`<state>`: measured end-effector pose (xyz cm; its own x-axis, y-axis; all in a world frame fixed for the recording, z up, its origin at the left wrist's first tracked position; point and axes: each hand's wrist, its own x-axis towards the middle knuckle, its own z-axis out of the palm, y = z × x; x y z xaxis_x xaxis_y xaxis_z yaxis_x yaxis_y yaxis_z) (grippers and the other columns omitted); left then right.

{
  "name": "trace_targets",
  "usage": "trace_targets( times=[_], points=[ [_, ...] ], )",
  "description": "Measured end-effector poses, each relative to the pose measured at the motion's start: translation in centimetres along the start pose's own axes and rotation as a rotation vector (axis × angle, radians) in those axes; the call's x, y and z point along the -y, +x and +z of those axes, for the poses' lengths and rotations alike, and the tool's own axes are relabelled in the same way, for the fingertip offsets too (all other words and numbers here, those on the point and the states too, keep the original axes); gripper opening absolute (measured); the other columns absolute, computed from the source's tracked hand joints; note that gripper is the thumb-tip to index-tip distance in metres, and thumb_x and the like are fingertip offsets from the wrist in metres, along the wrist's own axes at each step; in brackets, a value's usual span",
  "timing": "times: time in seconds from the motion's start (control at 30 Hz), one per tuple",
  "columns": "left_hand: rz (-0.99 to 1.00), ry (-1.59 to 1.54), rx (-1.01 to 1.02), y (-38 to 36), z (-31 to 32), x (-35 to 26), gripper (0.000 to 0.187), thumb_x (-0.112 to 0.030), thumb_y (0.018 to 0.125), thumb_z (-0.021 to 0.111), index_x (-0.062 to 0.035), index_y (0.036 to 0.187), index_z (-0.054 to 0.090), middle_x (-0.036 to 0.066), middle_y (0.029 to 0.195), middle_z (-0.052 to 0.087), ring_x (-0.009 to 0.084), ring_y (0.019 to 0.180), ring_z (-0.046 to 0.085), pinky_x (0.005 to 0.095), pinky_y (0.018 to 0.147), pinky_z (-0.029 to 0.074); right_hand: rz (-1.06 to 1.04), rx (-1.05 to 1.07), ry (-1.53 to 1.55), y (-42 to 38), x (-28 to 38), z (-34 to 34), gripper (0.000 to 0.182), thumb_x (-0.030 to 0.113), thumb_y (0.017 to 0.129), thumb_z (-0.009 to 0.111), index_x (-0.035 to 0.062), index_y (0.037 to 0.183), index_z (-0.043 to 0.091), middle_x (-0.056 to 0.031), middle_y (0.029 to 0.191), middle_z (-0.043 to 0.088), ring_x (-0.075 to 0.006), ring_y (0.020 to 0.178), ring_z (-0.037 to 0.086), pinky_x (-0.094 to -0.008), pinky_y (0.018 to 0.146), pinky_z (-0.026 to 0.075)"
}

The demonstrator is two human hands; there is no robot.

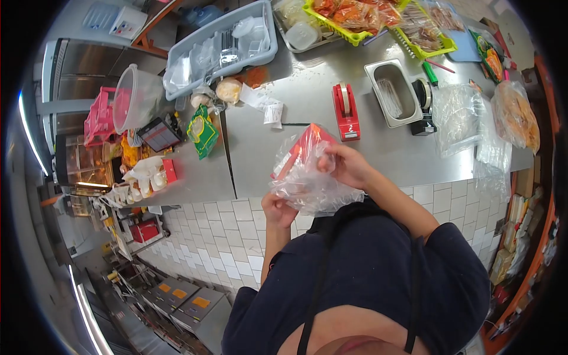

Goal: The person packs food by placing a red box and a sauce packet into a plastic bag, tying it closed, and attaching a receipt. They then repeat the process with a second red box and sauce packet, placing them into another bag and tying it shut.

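Note:
A clear plastic bag [319, 195] with a red and white box [309, 142] inside it is at the near edge of the steel table. My left hand [279, 210] is closed on the bag's lower left edge. On the other side, my right hand [348, 165] pinches the plastic beside the box. The bag's loose, crumpled end hangs toward my body. Just beyond my right hand stands a red tape dispenser [347, 112]. What else the bag holds, I cannot make out.
A steel tub [395, 89] and a black tape dispenser [423, 106] stand to the right, near clear plastic bags [458, 118]. A blue-grey bin [220, 47] of plastic containers and yellow-green baskets [355, 36] line the back. A green packet [202, 133] and receipts [272, 112] lie left.

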<state>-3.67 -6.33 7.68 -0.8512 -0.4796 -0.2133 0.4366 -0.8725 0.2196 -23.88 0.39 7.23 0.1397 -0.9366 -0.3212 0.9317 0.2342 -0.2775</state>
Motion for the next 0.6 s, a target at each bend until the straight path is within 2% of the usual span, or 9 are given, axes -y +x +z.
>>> trace_targets(
  times=[0.03, 0.07, 0.13, 0.2, 0.27, 0.37, 0.43, 0.53, 0.6],
  points=[
    [-0.038, -0.100, 0.201, 0.4, 0.0, 0.1, 0.069, -0.012, 0.076, 0.042, -0.0008, 0.138, 0.014, 0.003, 0.078, 0.056, 0.0149, 0.074, 0.053, 0.0353, 0.079, 0.044, -0.010, 0.000, 0.002, -0.4, 0.3, 0.5, 0.022, 0.020, 0.081, 0.053, 0.0022, 0.071, 0.061, -0.0054, 0.076, 0.059, -0.0155, 0.077, 0.053, -0.0324, 0.078, 0.040],
    [-0.048, -0.097, 0.205, 0.4, 0.0, 0.3, 0.069, -0.012, 0.076, 0.042, -0.0008, 0.138, 0.014, 0.003, 0.078, 0.056, 0.0149, 0.074, 0.053, 0.0353, 0.079, 0.044, 0.007, 0.017, -0.079, -0.9, 0.8, 0.9, 0.022, 0.020, 0.082, 0.053, 0.0014, 0.074, 0.062, -0.0063, 0.079, 0.060, -0.0160, 0.081, 0.054, -0.0320, 0.080, 0.040],
    [0.011, -0.299, 0.041, 0.2, -0.1, 0.8, 0.069, -0.010, 0.079, 0.043, -0.0036, 0.139, 0.009, 0.007, 0.086, 0.057, 0.0157, 0.073, 0.054, 0.0344, 0.080, 0.043, 0.010, 0.027, -0.160, -1.7, 1.5, 1.3, 0.023, 0.020, 0.083, 0.053, 0.0006, 0.077, 0.064, -0.0071, 0.082, 0.060, -0.0166, 0.084, 0.054, -0.0316, 0.081, 0.039],
    [0.020, -0.201, -0.107, 0.6, 0.7, 0.3, 0.070, -0.011, 0.080, 0.044, -0.0057, 0.139, 0.007, 0.010, 0.095, 0.056, 0.0164, 0.078, 0.054, 0.0347, 0.081, 0.043, -0.061, 0.247, -0.697, -2.5, 2.2, 1.5, 0.026, 0.020, 0.087, 0.047, 0.0005, 0.091, 0.063, -0.0086, 0.094, 0.060, -0.0181, 0.095, 0.053, -0.0318, 0.086, 0.038],
    [0.047, -0.108, -0.267, 0.7, 1.9, 0.4, 0.070, -0.011, 0.082, 0.046, -0.0079, 0.140, 0.006, 0.013, 0.104, 0.055, 0.0172, 0.082, 0.054, 0.0351, 0.083, 0.042, -0.171, 0.343, -0.937, -2.9, 2.4, 2.7, 0.025, 0.018, 0.087, 0.045, 0.0006, 0.097, 0.060, -0.0096, 0.098, 0.059, -0.0198, 0.098, 0.053, -0.0318, 0.087, 0.037],
    [0.238, 0.465, -0.436, 1.3, 5.6, 1.0, 0.075, -0.011, 0.082, 0.046, -0.0136, 0.140, 0.000, 0.016, 0.130, 0.039, 0.0218, 0.107, 0.046, 0.0375, 0.090, 0.039, -0.295, 0.375, -1.222, -2.9, 1.9, 4.2, 0.028, 0.017, 0.087, 0.045, -0.0018, 0.105, 0.053, -0.0140, 0.099, 0.055, -0.0247, 0.098, 0.051, -0.0342, 0.087, 0.037],
    [0.308, 0.437, -0.380, 0.7, 5.9, 2.1, 0.076, -0.008, 0.080, 0.045, -0.0142, 0.140, -0.002, 0.016, 0.130, 0.039, 0.0231, 0.110, 0.045, 0.0379, 0.092, 0.038, -0.303, 0.260, -1.442, -3.3, 2.2, 5.4, 0.030, 0.012, 0.081, 0.049, -0.0043, 0.106, 0.048, -0.0187, 0.092, 0.053, -0.0336, 0.091, 0.051, -0.0389, 0.082, 0.039],
    [0.368, 0.422, -0.293, 0.2, 5.7, 2.8, 0.085, 0.002, 0.073, 0.040, -0.0153, 0.140, -0.009, 0.019, 0.129, 0.038, 0.0255, 0.114, 0.043, 0.0366, 0.094, 0.037, -0.324, 0.204, -1.684, -3.1, 1.8, 5.5, 0.024, 0.011, 0.079, 0.049, -0.0029, 0.099, 0.051, -0.0171, 0.090, 0.054, -0.0345, 0.085, 0.053, -0.0388, 0.076, 0.042],
    [0.489, 1.148, -0.430, 0.4, 6.0, 3.8, 0.084, 0.006, 0.076, 0.044, -0.0141, 0.140, -0.007, 0.022, 0.125, 0.040, 0.0231, 0.111, 0.045, 0.0333, 0.092, 0.037, -0.442, 0.121, -1.697, -2.6, 0.9, 4.9, 0.020, 0.011, 0.077, 0.051, -0.0014, 0.093, 0.054, -0.0154, 0.088, 0.056, -0.0334, 0.081, 0.055, -0.0381, 0.072, 0.044]
  ],
)
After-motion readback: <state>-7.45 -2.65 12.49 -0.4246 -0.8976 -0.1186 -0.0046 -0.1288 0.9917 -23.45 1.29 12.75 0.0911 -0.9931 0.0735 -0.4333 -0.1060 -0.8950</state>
